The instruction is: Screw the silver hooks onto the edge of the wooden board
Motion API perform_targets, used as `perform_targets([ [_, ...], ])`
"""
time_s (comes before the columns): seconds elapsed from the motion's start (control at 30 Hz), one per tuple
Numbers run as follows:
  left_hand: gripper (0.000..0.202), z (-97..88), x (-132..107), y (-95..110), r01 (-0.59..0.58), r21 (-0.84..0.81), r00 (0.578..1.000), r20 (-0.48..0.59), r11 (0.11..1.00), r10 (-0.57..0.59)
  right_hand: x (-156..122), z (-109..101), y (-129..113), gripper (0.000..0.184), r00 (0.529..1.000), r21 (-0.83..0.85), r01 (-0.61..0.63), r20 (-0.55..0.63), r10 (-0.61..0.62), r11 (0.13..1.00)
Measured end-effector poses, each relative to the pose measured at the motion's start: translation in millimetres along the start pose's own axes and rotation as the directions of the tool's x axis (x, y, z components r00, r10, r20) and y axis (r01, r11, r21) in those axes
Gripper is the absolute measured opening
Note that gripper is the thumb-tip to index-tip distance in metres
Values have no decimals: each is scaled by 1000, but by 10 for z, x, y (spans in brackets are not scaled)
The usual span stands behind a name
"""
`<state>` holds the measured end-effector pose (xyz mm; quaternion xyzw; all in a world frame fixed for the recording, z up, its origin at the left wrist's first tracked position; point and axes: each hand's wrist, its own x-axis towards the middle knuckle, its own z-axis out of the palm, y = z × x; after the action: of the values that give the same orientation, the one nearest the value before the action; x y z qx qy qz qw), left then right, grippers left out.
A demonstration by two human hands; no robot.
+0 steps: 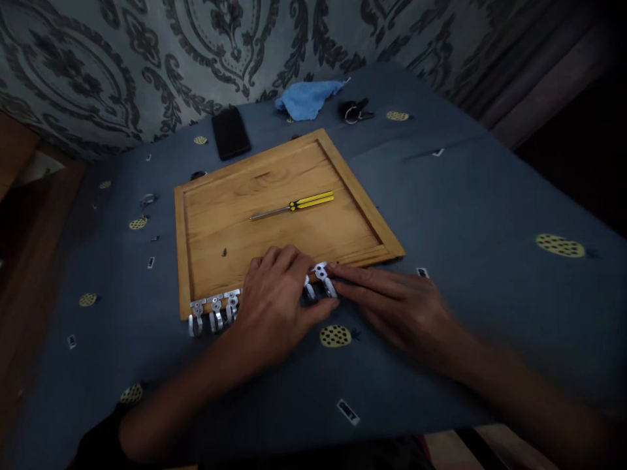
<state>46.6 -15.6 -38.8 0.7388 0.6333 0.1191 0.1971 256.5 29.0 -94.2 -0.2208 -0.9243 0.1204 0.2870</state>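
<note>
A framed wooden board (220, 215) lies on the cloth-covered surface. Along its near edge runs a silver metal hook rail (215, 303) with several curved hooks. My left hand (274, 294) is closed over the rail's middle, fingers on the board side and thumb below by the hooks; it hides that stretch. My right hand (406, 307) has its fingers stretched out, the fingertips touching the rail's right end beside the last hook (321, 271). A screwdriver (313, 201) with a yellow and black handle lies on the board. Left of it is a small screw (224, 252).
Beyond the board lie a black phone (231, 134), a blue cloth (307, 101) and dark keys on a ring (353, 112). A loose metal piece (147, 200), apparently a hook, lies to the left. The patterned wall (264, 46) borders the far side.
</note>
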Motion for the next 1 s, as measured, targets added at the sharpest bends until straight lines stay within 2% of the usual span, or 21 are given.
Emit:
perform_targets([
  [0.17,29,22,-9,-6,-17,2,999,-30,1000,17,-1,7,-2,32,1000,17,19,-20,-19,1000],
  [0.43,32,17,-18,-20,-36,-12,999,-40,999,35,56,-11,-13,32,999,-21,35,13,-35,999],
  [0.77,30,16,-21,17,-5,-20,1000,-6,1000,5,6,8,-5,40,998,-85,22,58,-17,996],
  [0.9,31,-215,-79,-131,-72,-220,997,25,973,79,4,13,9,41,997,-130,41,64,-33,991],
  [1.0,19,-516,-121,-396,-63,-277,994,-102,959,36,7,27,29,42,998,-134,59,38,-55,989],
])
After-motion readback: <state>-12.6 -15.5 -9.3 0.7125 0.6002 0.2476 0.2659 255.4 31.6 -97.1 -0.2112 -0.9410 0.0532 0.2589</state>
